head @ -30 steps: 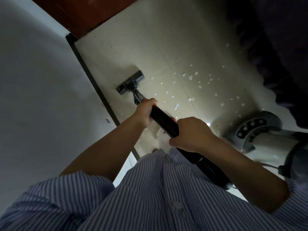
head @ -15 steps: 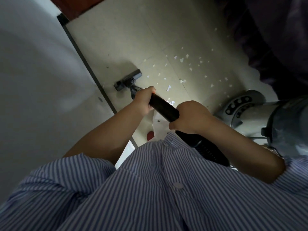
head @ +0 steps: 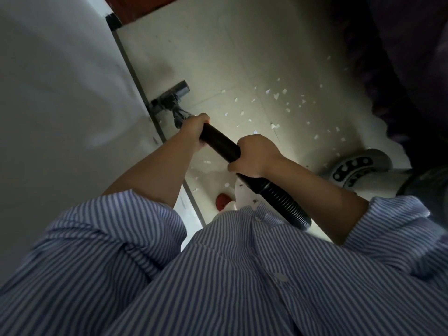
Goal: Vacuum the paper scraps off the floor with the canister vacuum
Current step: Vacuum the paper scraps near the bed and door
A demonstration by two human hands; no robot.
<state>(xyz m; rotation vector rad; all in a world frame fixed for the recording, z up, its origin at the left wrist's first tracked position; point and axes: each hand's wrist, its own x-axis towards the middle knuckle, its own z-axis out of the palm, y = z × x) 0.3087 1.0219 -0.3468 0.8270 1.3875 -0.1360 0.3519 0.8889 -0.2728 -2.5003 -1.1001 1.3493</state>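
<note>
- The left hand (head: pixel 194 128) is curled around the far end of the black wand (head: pixel 221 144), and the right hand (head: pixel 254 156) is clenched around the same wand nearer the body.
- Behind the right hand, the ribbed hose (head: pixel 281 200) runs down toward the striped shirt (head: pixel 242 275).
- Beyond the left hand, the floor head (head: pixel 169 98) lies on the pale floor (head: pixel 218 57), just beside the dark baseboard (head: pixel 135 76).
- The paper scraps (head: pixel 276 95) are scattered on the floor to the right of both hands; a few lie under the wand.
- The canister (head: pixel 358 169) stands right of the right forearm.
</note>
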